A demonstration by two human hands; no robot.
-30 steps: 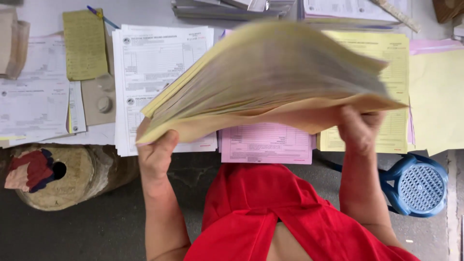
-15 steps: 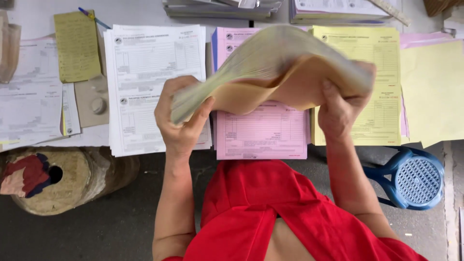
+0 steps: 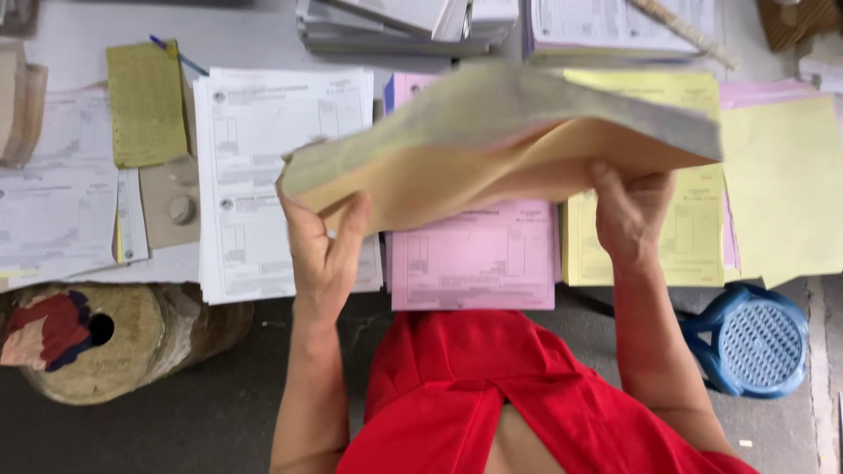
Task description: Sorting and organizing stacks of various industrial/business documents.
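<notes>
Desk (image 3: 70, 26) crowded with paper piles (image 3: 281, 175); open floor (image 3: 176, 421) beside blue stool (image 3: 755, 342).

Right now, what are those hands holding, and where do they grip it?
A thick sheaf of papers, held above the table: left hand at its left end, right hand under its right part.

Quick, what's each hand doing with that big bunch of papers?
Left hand: closed on the left end of the thick paper stack, held above the table.
Right hand: closed on the stack's right end, holding it up too.
</notes>
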